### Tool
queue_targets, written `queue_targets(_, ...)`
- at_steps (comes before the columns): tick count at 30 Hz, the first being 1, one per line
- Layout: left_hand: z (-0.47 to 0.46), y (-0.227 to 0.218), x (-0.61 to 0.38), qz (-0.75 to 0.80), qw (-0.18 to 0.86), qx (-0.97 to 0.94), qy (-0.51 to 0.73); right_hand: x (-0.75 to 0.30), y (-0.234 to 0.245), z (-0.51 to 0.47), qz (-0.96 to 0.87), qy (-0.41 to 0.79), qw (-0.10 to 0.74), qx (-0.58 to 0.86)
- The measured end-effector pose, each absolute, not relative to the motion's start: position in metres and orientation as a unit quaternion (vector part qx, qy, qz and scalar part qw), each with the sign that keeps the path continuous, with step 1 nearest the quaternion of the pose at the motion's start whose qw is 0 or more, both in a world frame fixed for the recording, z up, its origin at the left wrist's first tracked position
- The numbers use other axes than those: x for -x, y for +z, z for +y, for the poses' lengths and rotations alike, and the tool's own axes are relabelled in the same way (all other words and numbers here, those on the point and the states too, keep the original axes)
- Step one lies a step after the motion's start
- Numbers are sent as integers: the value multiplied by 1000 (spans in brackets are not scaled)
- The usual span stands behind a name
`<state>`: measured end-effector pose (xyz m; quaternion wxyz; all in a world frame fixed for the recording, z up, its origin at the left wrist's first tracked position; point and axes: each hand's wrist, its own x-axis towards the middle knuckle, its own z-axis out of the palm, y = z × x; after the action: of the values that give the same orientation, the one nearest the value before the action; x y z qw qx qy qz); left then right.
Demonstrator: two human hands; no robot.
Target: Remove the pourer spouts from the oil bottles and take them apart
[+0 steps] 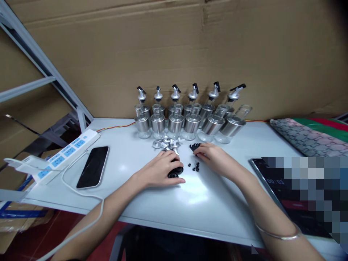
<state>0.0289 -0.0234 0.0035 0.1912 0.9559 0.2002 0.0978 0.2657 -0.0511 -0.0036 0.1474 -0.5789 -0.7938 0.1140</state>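
Observation:
My left hand [163, 169] rests on the table, its fingers curled over several round black stoppers [178, 170] and its thumb out along their near side. Part of the stoppers is hidden under the palm. To the right, my right hand [209, 156] has its fingertips bent down on a small group of black toothed-looking pieces [194, 146], possibly pourer levers. Several tiny black plugs [196, 167] lie loose between the hands. Just beyond my left fingers is a heap of silver metal pourer parts [168, 143].
Behind stand glass bottles with steel sleeves [175, 124], the back row fitted with lever pourers [175, 92]. A phone [92, 166] and a power strip [65, 156] with a white cable lie left. A tablet showing a timer [277, 188] and a patterned cloth [301, 136] are right.

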Motion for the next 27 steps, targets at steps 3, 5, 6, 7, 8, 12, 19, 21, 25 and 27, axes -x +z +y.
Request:
queue_targets(3, -23, 4, -29, 200, 188, -957, 95, -271, -8, -49, -790, 123, 150, 582)
queue_targets(5, -23, 4, -30, 201, 185, -957, 95, -274, -11, -47, -784, 133, 151, 587)
queue_targets(6, -23, 3, -30, 201, 185, -957, 95, -275, -12, -46, -782, 136, 152, 589)
queue_targets(7, -23, 3, -29, 201, 184, -957, 95, -275, -13, -46, -780, 136, 154, 591)
queue_targets(8, -23, 3, -29, 201, 184, -957, 95, -275, -14, -45, -780, 135, 157, 591)
queue_targets(12, -24, 3, -29, 201, 185, -957, 95, -273, -16, -44, -783, 130, 165, 586)
queue_targets(19, -24, 5, -30, 204, 185, -957, 94, -271, -14, -44, -771, 129, 143, 606)
queue_targets(21, -24, 5, -30, 203, 187, -956, 95, -269, -13, -44, -771, 137, 135, 608)
queue_targets(25, -24, 3, -30, 203, 185, -957, 97, -267, -13, -46, -760, 156, 117, 620)
queue_targets(27, -24, 3, -30, 203, 183, -957, 95, -266, -12, -49, -748, 164, 106, 634)
